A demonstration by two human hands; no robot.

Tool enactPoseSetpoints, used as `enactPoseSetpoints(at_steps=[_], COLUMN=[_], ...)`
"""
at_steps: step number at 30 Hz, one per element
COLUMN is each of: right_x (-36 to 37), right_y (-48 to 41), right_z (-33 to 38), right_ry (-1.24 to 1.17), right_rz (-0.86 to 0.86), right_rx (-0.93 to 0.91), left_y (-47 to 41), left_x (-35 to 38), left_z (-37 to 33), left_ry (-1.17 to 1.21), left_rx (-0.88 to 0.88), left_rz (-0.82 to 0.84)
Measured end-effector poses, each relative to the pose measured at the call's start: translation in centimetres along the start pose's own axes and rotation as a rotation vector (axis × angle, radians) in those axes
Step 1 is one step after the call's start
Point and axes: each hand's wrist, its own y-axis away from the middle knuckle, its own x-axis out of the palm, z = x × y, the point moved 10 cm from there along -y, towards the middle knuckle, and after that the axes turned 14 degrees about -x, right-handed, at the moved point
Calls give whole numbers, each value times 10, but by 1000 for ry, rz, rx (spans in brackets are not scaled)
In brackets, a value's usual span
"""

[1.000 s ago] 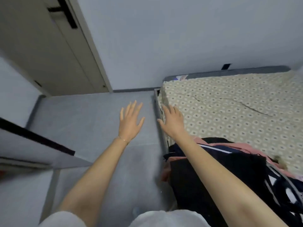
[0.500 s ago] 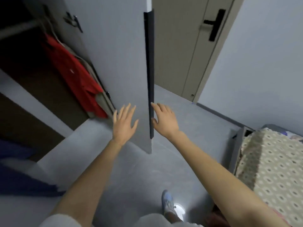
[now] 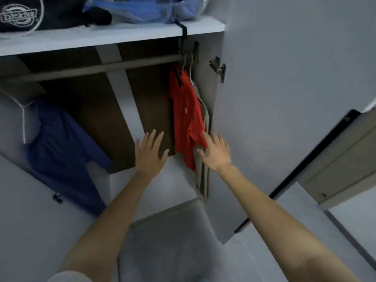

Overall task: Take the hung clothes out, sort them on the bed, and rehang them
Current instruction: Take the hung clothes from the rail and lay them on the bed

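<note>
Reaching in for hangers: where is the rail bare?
The rail is bare between the blue garment and the red shirt. Crowded at the right end, where red shirt and beige garment hang against the side panel.

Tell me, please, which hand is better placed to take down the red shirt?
Probably the right hand: it reaches the red shirt at its hem, while the left hand sits apart from it.

Black bag (image 3: 20, 15), left end of the shelf (image 3: 101, 39): cut off by the top and left picture edges. Blue plastic bag (image 3: 146, 9) beside it: top cut off, contents unreadable. Beige garment (image 3: 201, 180): mostly hidden behind the red shirt (image 3: 186, 119), type undetermined. Right hand (image 3: 215, 153): contact between fingertips and shirt cannot be confirmed. Hanger hooks (image 3: 188, 60) on the rail (image 3: 101, 68): blurred.
</note>
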Motion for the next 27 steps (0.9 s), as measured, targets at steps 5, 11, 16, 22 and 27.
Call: enactPoseSetpoints(at_steps=[5, 11, 16, 22, 27], right_x=[20, 38, 26, 13, -1], right_y=[-68, -144, -206, -264, -299], right_z=[8, -3, -14, -27, -33], right_ry=[-40, -5, 5, -126, -44], right_rz=[35, 26, -81, -168, -187], right_rx=[-46, -34, 51, 187, 277], left_y=[-35, -91, -152, -217, -251], left_x=[3, 23, 33, 38, 42], left_z=[38, 77, 107, 128, 142], left_ry=[-17, 14, 8, -4, 22], left_rx=[-109, -161, -158, -128, -92], left_rz=[-8, 17, 33, 69, 60])
